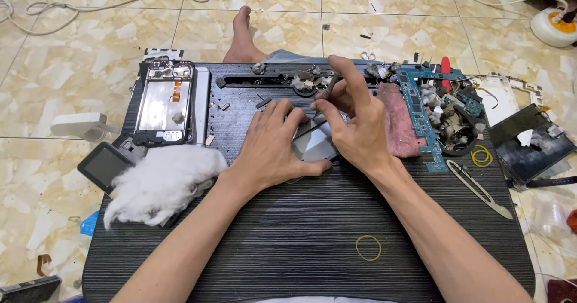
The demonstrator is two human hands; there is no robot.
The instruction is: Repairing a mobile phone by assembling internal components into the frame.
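My left hand (269, 148) lies flat on a dark phone part (317, 144) in the middle of the black ridged table (288, 237), pinning it with fingers and thumb. My right hand (354, 125) is closed around a thin metal tool (329, 88), held like a pen with its tip angled down onto the part's upper edge. Most of the phone part is hidden under both hands.
An opened phone frame (165, 101) lies at the table's left, a wad of white cotton (161, 183) below it, beside a small dark screen (103, 166). A pink cloth (396, 119), blue circuit board (421, 113), tweezers (481, 190) and rubber bands (368, 247) sit right.
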